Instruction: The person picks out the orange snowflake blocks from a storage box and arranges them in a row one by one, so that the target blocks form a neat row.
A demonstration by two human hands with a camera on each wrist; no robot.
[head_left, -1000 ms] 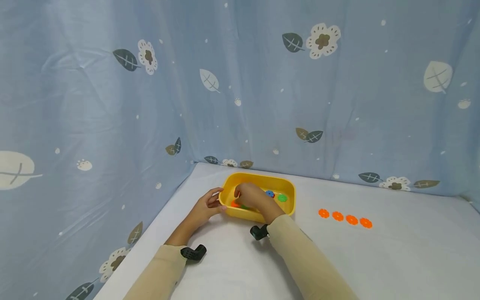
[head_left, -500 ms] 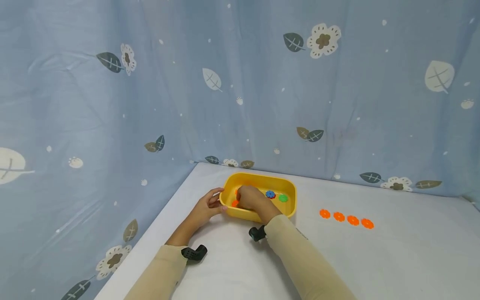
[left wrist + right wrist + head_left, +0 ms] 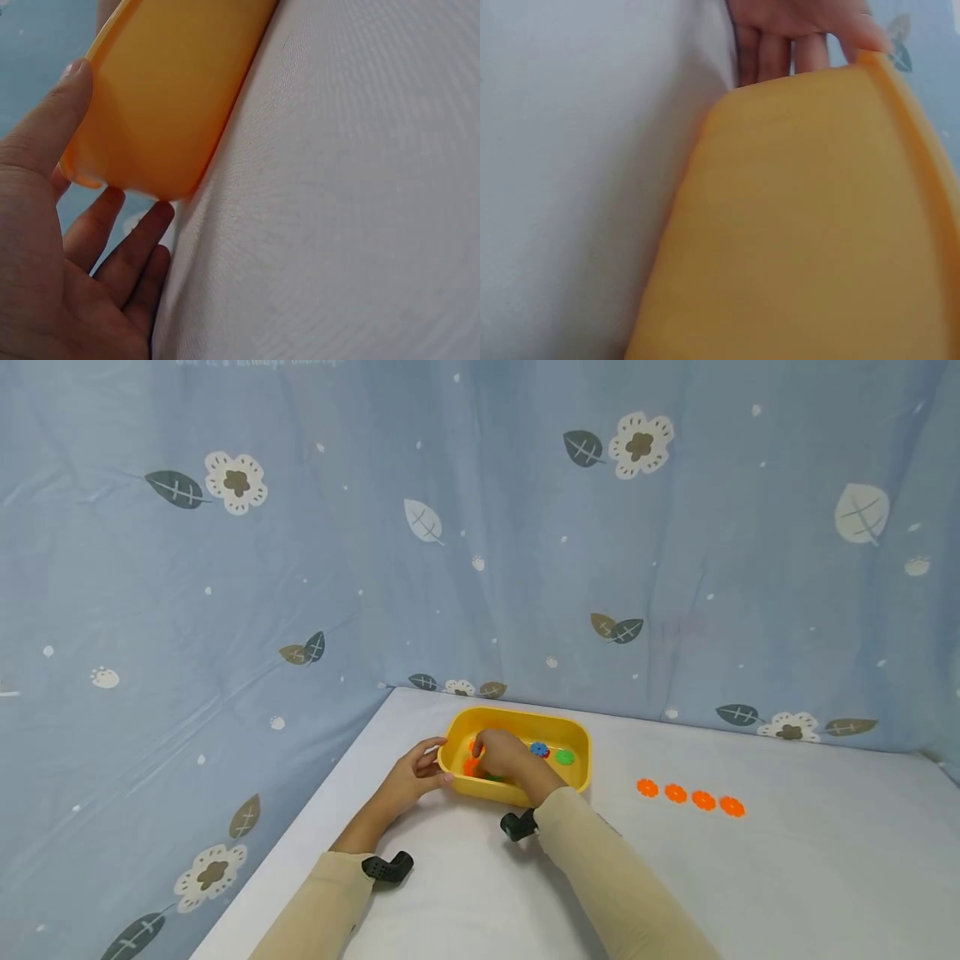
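Left hand (image 3: 408,781) gripped a yellow rectangular plastic box (image 3: 487,789), right hand (image 3: 506,754) was down inside by orange flower-shaped plastic discs (image 3: 471,767), hold unclear; looked like picking, next probably needing a firm pinch and lift toward the disc row (image 3: 703,800) on the white-covered counter (image 3: 825,860).

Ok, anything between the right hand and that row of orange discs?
Yes: the right hand is inside the yellow tub, so the tub's right wall stands between. A blue disc and green disc lie low on that side. Past the wall, nothing visible blocks the orange flower-shaped discs.
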